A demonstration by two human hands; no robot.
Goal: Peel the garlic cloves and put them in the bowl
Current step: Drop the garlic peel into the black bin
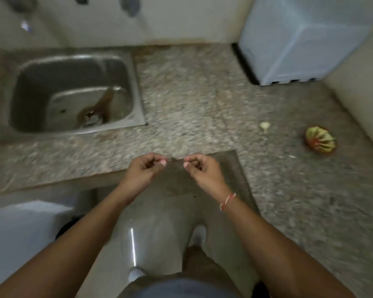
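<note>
I see both hands near the desk edge: the left hand and the right hand have curled fingers, holding nothing visible. The garlic lies on the desk to the right, near the bowl.

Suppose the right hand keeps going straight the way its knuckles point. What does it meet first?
Probably the left hand: the right hand points at it across a small gap with nothing between. Depth is unclear.

Speckled grey-brown granite counter. Grey steel sink far left w/ brown rust streak. Pale blue plastic-covered box far right. Cream-white garlic bulb. Red bowl w/ yellow-green radial stripes. Red-white thread wristband.
</note>
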